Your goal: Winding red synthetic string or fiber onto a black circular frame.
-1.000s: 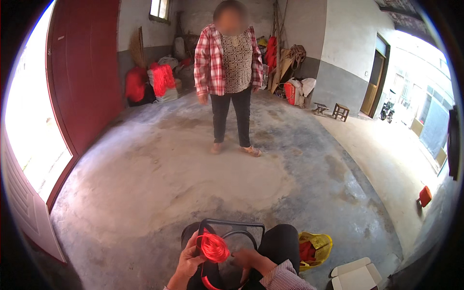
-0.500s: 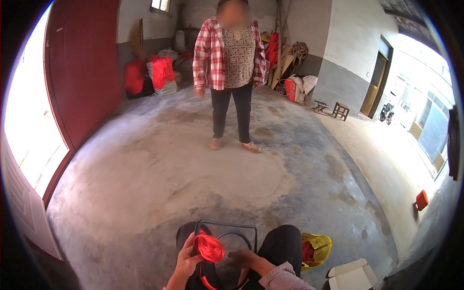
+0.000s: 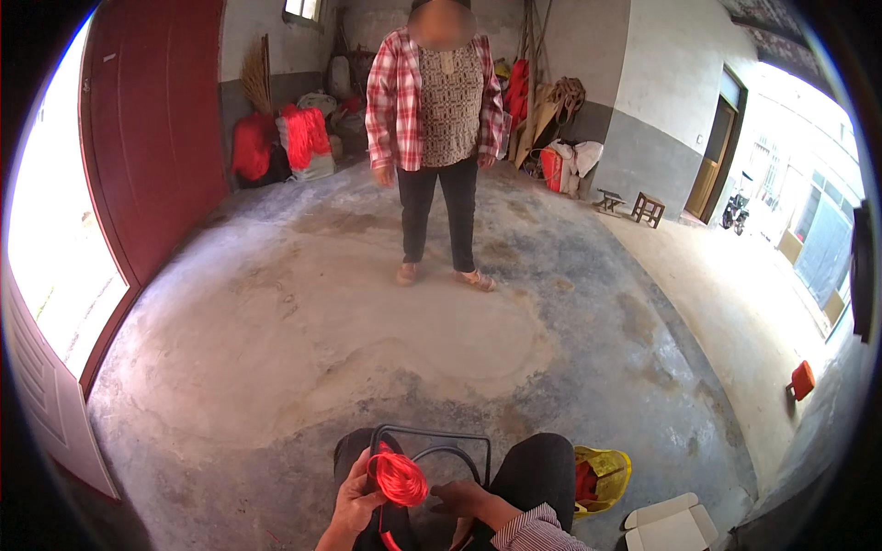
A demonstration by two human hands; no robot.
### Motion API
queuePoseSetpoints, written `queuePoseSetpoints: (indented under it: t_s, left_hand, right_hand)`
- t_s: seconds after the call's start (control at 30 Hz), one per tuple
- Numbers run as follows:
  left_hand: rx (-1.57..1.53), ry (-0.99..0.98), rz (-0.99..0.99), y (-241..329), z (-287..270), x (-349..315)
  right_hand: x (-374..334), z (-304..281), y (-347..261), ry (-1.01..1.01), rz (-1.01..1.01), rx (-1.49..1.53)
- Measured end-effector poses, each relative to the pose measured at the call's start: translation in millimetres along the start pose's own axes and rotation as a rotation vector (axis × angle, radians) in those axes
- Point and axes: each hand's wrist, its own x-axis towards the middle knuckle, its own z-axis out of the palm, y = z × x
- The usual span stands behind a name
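I see one person (image 3: 441,138), head-top cut off, standing beyond the red bundle (image 3: 401,479). One black frame (image 3: 432,431), partly hidden, rises behind the bundle. Right of it: one open carton (image 3: 671,525), cropped below, and one yellow bag (image 3: 617,473). The left hand (image 3: 354,500) grips the bundle; the right hand (image 3: 461,499), just right of it, I cannot tell.

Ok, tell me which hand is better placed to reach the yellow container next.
Probably the right hand: it is nearer the yellow container, beside the right knee, while the left hand holds the red bundle. Whether the right hand holds anything is unclear.
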Motion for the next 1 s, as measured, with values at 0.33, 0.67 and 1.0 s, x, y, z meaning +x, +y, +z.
queuePoseSetpoints:
  t_s: [0.33, 0.67, 1.0]
  left_hand:
    - [-0.035, -0.01, 0.007, 3.1, -1.3, -1.2]
    - [-0.069, -0.008, -0.014, 5.1, 0.8, -2.4]
    - [-0.006, -0.017, 0.022, 5.2, 1.7, -2.3]
  right_hand:
    - [-2.3, -11.4, -14.6, -0.059, 0.065, 0.016]
    - [2.6, -3.7, -9.7, -0.037, 0.054, 0.022]
    - [10.2, 5.9, 0.7, -0.057, -0.014, 0.065]
